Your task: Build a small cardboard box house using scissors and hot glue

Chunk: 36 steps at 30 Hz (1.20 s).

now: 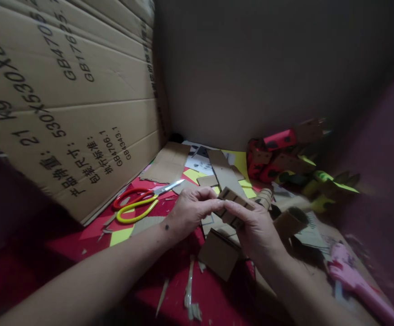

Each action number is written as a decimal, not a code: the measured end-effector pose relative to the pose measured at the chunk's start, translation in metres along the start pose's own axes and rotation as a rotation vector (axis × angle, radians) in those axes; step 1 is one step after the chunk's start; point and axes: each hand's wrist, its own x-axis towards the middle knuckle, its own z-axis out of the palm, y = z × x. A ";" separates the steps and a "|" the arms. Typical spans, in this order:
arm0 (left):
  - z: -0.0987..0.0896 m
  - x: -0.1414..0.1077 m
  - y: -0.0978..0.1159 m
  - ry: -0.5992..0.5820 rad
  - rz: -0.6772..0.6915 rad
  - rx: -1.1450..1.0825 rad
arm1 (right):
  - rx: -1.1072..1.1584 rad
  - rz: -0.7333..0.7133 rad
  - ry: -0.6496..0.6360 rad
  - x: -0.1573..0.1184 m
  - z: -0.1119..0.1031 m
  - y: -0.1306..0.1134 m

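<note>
A small cardboard piece with dark lines is pinched between my two hands above the middle of the red surface. My left hand grips its left edge with thumb and fingers. On the other side, my right hand holds the right part, its thumb near my left thumb. Just below lies a square cardboard piece. Scissors with one red and one yellow handle rest to the left of my left hand, blades pointing right. A cardboard tube lies right of my right hand.
A large printed cardboard sheet leans at the left. Flat cardboard strips and yellow paper lie behind my hands. Red and green painted cardboard pieces are heaped at the back right. A pink glue gun sits at the lower right.
</note>
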 end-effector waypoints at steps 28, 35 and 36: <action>-0.142 -0.020 -0.001 0.055 -0.308 1.264 | 0.129 0.185 0.153 -0.005 -0.028 -0.020; -0.147 -0.027 -0.007 0.122 -0.369 1.357 | 0.186 0.151 0.152 -0.011 -0.023 -0.020; -0.145 -0.028 -0.003 0.144 -0.375 1.347 | 0.199 0.137 0.150 -0.011 -0.022 -0.020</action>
